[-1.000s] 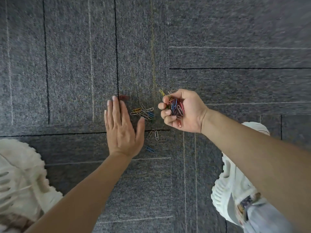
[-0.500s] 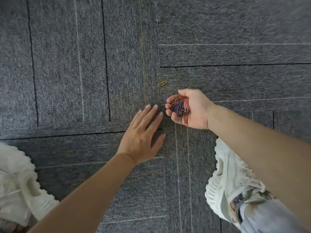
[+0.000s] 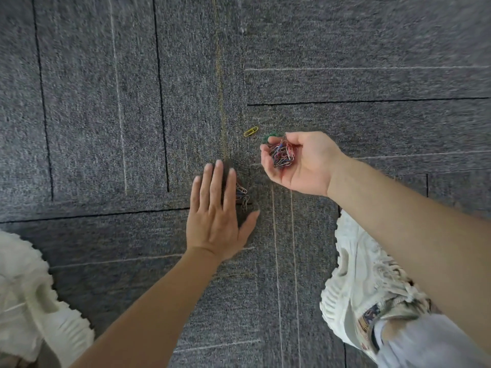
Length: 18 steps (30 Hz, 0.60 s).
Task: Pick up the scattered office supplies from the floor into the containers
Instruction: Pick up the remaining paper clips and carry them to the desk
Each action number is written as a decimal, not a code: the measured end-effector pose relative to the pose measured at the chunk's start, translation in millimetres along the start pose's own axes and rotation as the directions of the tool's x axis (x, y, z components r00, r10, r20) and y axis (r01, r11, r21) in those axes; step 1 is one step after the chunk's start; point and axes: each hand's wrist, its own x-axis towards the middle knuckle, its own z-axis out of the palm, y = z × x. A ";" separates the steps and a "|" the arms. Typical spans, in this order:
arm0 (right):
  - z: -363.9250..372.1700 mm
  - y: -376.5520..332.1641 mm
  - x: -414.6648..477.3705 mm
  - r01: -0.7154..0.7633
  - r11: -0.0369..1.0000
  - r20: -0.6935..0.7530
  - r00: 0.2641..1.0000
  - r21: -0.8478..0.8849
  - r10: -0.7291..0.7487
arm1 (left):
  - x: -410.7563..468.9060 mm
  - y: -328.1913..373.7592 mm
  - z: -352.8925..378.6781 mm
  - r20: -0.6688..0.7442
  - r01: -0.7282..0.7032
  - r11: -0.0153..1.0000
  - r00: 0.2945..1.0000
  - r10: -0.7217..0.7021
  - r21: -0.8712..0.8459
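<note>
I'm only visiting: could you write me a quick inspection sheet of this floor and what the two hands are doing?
Surface: grey carpet with dark seams.
Job's things: handful of paper clips in the right palm; loose clips on the carpet beside the left fingers; yellow clip lying apart; green item at the right fingertips, blurred. No containers in view.
Clutter: nothing seen.
Hands: left hand flat, fingers straight; right hand cupped round the handful.
Cables: nothing seen.
Surroundings: white shoes on either side.
</note>
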 end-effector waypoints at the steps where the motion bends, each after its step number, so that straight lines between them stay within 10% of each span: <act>1: -3.5 0.0 -1.2 0.003 1.000 0.007 1.000 0.007 -0.003 | 9.3 1.8 -1.5 -0.005 -0.014 1.000 1.000 0.014 -0.012; 10: -30.0 -22.0 -18.5 0.154 0.988 -0.019 0.988 -0.034 -0.154 | 81.4 22.6 -13.5 -0.016 0.049 0.996 0.999 -0.051 -0.075; 18: -49.6 -27.4 -23.0 0.191 0.969 0.013 0.981 -0.155 -0.191 | 107.8 18.4 -13.5 -0.206 -0.467 0.873 0.876 0.436 -0.140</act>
